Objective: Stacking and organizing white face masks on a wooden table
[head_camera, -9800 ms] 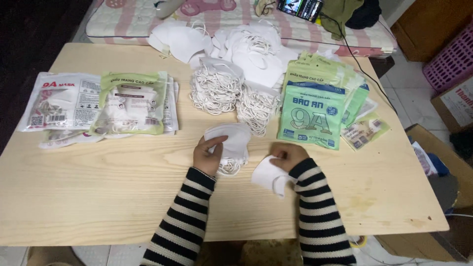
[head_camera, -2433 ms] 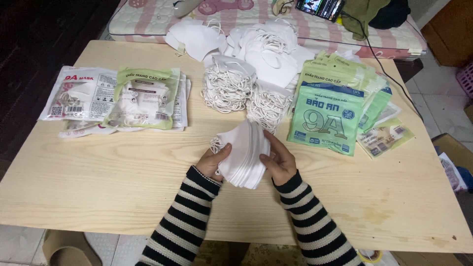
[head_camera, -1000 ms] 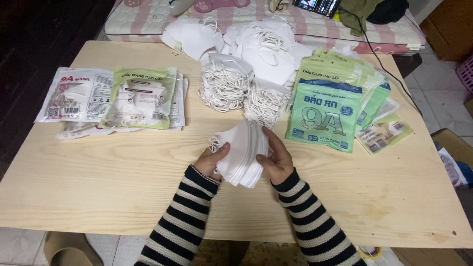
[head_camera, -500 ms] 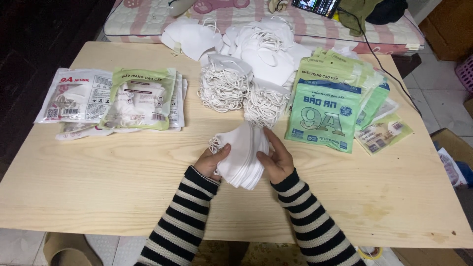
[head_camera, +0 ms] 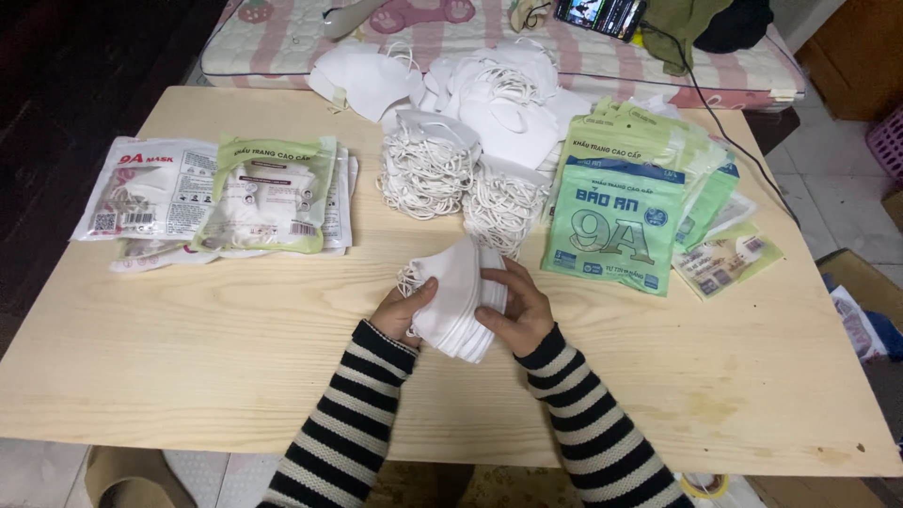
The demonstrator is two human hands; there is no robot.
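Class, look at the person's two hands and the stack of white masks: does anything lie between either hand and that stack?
Nothing visible does. The left hand and right hand press directly on opposite sides of the stack of white masks.

Left hand (head_camera: 403,313) and right hand (head_camera: 519,310) clasping stack of white masks (head_camera: 459,296), wooden table (head_camera: 188,329), green packets (head_camera: 616,226) near

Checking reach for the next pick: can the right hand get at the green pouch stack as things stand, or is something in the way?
Probably yes, once freed. The right hand grips the white mask stack with the left hand; the green pouch stack lies just beyond it, with bare table between.
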